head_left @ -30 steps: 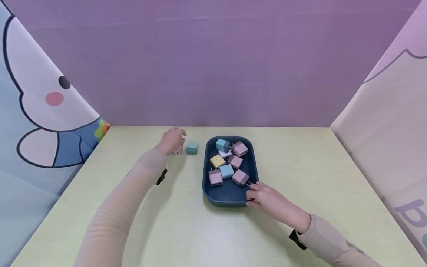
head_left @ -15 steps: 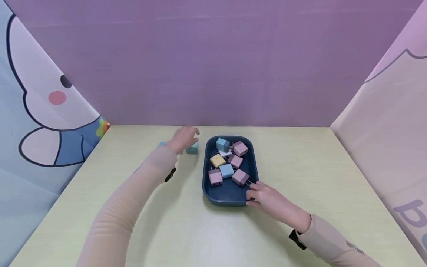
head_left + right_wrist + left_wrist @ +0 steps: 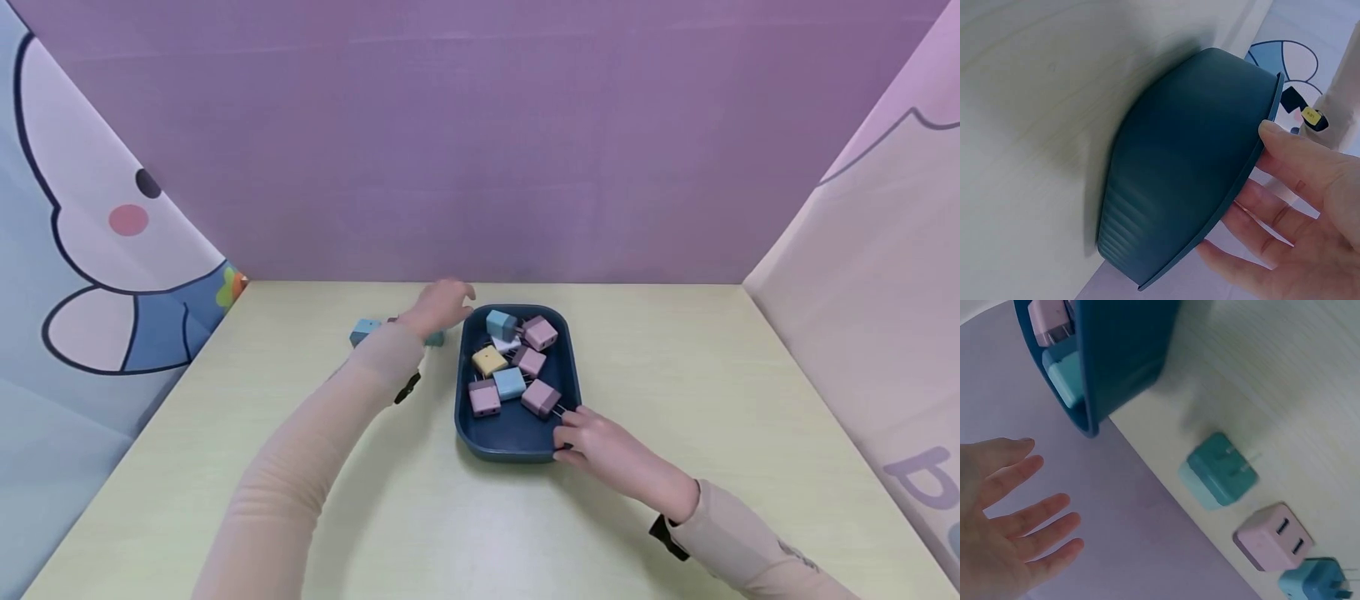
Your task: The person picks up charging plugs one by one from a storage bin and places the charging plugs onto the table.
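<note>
My left hand (image 3: 441, 304) hovers just left of the far-left corner of a dark blue plastic basket (image 3: 517, 435). In the left wrist view its fingers (image 3: 1035, 515) spread apart and hold nothing. Several plug chargers lie in the basket, among them a yellow charger (image 3: 490, 361) and a light blue charger (image 3: 509, 384). At the near right corner my right hand (image 3: 600, 446) grips the basket's rim; the right wrist view has the thumb (image 3: 1285, 140) at the rim and the other fingers reaching inside.
Left of the basket, a teal charger (image 3: 1219, 472), a pink charger (image 3: 1275, 537) and a blue charger (image 3: 1314, 579) stand in a row on the pale wooden table (image 3: 675, 375). My left forearm partly covers them in the head view. A purple backdrop (image 3: 480, 150) rises behind the table.
My left hand has moved right, from over the row of chargers to the basket's far-left corner, uncovering the blue charger. The right hand and the basket have stayed put.
</note>
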A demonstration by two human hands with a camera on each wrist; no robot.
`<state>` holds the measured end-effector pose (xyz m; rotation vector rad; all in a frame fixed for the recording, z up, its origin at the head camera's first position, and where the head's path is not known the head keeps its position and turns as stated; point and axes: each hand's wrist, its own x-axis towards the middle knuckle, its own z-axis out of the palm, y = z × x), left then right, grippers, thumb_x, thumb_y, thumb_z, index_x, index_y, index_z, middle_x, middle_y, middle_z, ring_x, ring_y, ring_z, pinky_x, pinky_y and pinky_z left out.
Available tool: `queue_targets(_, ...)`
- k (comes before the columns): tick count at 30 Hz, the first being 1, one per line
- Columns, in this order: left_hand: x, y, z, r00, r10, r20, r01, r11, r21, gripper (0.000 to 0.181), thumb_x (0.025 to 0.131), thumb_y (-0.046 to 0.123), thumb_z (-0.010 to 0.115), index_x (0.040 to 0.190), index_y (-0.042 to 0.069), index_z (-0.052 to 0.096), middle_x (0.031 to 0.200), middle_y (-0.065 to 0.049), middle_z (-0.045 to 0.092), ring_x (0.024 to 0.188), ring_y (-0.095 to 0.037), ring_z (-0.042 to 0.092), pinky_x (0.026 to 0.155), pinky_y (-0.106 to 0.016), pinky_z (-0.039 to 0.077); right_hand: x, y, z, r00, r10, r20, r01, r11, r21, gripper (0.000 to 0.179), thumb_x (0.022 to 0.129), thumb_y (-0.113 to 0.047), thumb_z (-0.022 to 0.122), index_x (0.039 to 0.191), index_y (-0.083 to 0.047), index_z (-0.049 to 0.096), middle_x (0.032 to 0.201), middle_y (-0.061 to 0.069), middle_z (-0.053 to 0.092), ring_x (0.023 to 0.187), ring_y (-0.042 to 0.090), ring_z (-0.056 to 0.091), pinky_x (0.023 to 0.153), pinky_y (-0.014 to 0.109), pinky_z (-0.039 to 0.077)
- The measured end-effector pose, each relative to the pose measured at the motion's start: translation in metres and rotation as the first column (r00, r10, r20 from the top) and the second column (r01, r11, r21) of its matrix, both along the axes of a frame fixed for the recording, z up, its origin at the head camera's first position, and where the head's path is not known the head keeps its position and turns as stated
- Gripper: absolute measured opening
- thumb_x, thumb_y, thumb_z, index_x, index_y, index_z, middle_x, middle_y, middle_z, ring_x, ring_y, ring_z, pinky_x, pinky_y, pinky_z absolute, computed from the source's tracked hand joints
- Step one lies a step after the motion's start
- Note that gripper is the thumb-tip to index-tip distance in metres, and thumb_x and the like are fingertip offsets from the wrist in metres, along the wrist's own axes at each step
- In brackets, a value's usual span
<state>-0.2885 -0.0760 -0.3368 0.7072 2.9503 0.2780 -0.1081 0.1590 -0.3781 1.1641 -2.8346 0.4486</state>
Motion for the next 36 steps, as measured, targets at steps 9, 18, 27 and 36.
queue_targets(9, 0.000, 0.024, 0.000, 0.999, -0.033, 0.024, 0.033, 0.999, -0.005, 0.031, 0.086, 0.014, 0.056, 0.116, 0.005, 0.056, 0.119, -0.010, 0.053, 0.109, -0.023, 0.048, 0.089, -0.034, 0.041, 0.000, 0.000, 0.000, 1.000, -0.004, -0.002, 0.004, 1.000, 0.007, 0.008, 0.075, -0.014, 0.069, 0.076, -0.014, 0.062, 0.071, -0.008, 0.049, 0.069, 0.007, 0.040, 0.058, 0.018, 0.039)
queue_targets(18, -0.003, 0.042, -0.001, 0.993, -0.085, 0.087, 0.084, 0.996, 0.019, 0.033, 0.086, 0.008, 0.056, 0.118, 0.007, 0.055, 0.122, -0.008, 0.051, 0.111, -0.021, 0.047, 0.087, -0.031, 0.042, 0.001, 0.001, -0.001, 1.000, -0.007, -0.007, 0.007, 1.000, -0.001, 0.008, 0.074, -0.015, 0.070, 0.076, -0.013, 0.062, 0.072, -0.008, 0.050, 0.069, 0.007, 0.041, 0.058, 0.017, 0.040)
queue_targets(27, -0.007, 0.052, -0.007, 0.989, -0.099, 0.114, 0.100, 0.995, -0.002, 0.030, 0.084, 0.004, 0.057, 0.114, 0.007, 0.058, 0.117, -0.007, 0.055, 0.106, -0.019, 0.051, 0.086, -0.029, 0.043, -0.001, 0.001, -0.002, 1.000, -0.005, 0.001, 0.005, 1.000, -0.004, 0.008, 0.074, -0.014, 0.070, 0.077, -0.013, 0.063, 0.072, -0.007, 0.051, 0.069, 0.007, 0.041, 0.059, 0.017, 0.040)
queue_targets(36, -0.007, 0.055, -0.007, 0.979, -0.136, 0.151, 0.145, 0.988, -0.051, 0.033, 0.084, 0.004, 0.057, 0.117, 0.006, 0.057, 0.119, -0.007, 0.054, 0.109, -0.020, 0.049, 0.086, -0.029, 0.042, -0.002, 0.000, -0.004, 1.000, 0.003, -0.026, -0.002, 1.000, 0.004, 0.008, 0.074, -0.015, 0.070, 0.075, -0.014, 0.061, 0.070, -0.008, 0.048, 0.067, 0.007, 0.041, 0.058, 0.017, 0.039)
